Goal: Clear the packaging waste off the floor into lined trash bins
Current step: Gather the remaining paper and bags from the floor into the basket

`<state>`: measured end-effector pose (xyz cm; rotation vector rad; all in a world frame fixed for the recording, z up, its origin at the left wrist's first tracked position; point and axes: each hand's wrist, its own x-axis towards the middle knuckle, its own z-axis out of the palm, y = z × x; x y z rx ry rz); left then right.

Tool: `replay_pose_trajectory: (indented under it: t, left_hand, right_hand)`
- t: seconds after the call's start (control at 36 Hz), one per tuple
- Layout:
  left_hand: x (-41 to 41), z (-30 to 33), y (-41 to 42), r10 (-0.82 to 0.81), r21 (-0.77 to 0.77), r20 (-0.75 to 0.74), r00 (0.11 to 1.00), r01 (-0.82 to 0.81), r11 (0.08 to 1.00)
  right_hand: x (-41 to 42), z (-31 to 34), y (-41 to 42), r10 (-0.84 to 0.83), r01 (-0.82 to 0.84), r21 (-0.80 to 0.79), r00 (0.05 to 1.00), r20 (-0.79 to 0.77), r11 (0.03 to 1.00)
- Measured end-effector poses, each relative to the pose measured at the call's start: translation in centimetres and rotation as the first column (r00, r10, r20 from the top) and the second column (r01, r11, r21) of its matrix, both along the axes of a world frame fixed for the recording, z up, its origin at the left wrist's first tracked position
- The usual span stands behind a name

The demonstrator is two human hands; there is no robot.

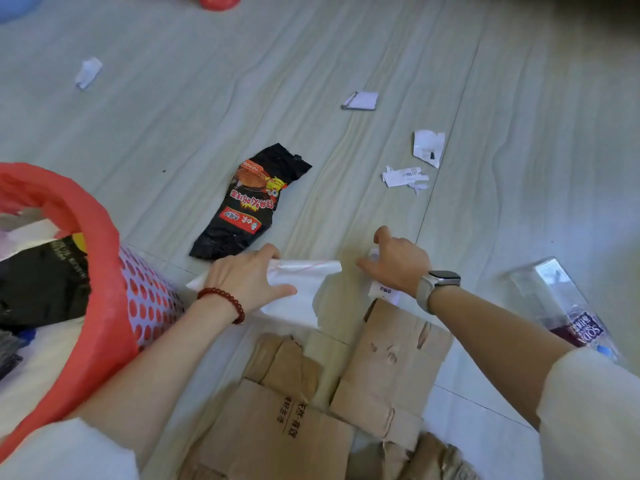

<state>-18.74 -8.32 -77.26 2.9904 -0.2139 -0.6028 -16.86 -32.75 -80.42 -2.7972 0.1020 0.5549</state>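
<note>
My left hand [247, 277] grips a clear zip bag [304, 278] with a red seal line, low over the floor beside the bin. My right hand [394, 259], with a watch on its wrist, curls over a small white packet [382, 294] with printed text. A black and red snack wrapper [247, 202] lies flat just beyond both hands. The bin [149, 296] at left has a red liner [100, 271] and holds black and white waste. Torn brown paper bags [391, 368] lie under my forearms.
White paper scraps lie further out on the pale floor: a crumpled piece [88, 72] far left, a folded piece [360, 100], a torn piece [428, 147] and shreds [403, 176]. A clear plastic package [561, 303] with purple print sits at right. A red object [219, 1] is at the top.
</note>
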Motion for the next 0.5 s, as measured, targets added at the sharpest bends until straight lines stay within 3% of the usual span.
replay_pose_trajectory:
  t: [0.06, 0.14, 0.28, 0.39, 0.5]
  left_hand:
    - [-1.0, -1.4, 0.1, -0.089, 0.065, -0.041, 0.995, 0.092, 0.994]
    - [-1.6, -2.9, 0.6, -0.119, 0.048, -0.062, 0.991, 0.122, 0.991]
    - [-1.9, -4.4, 1.0, -0.109, 0.003, -0.063, 0.992, 0.109, 0.994]
    - [-2.7, -5.4, 1.2, -0.113, -0.095, -0.018, 0.993, 0.111, 0.989]
    - [-3.0, -5.9, 1.3, -0.104, -0.158, -0.001, 0.995, 0.103, 0.982]
  right_hand:
    - [-0.4, -1.0, 0.2, -0.003, 0.004, 0.006, 0.996, -0.095, 1.000]
    - [-0.8, -1.6, 0.7, -0.080, 0.094, 0.077, 0.982, -0.173, 0.993]
    - [-1.0, -1.6, 1.0, -0.081, 0.088, 0.054, 0.988, -0.131, 0.995]
    - [-1.8, -1.8, 1.2, -0.124, 0.124, 0.026, 0.992, 0.000, 0.992]
    - [-2.0, -2.1, 1.0, -0.211, 0.212, 0.017, 0.977, -0.030, 0.977]
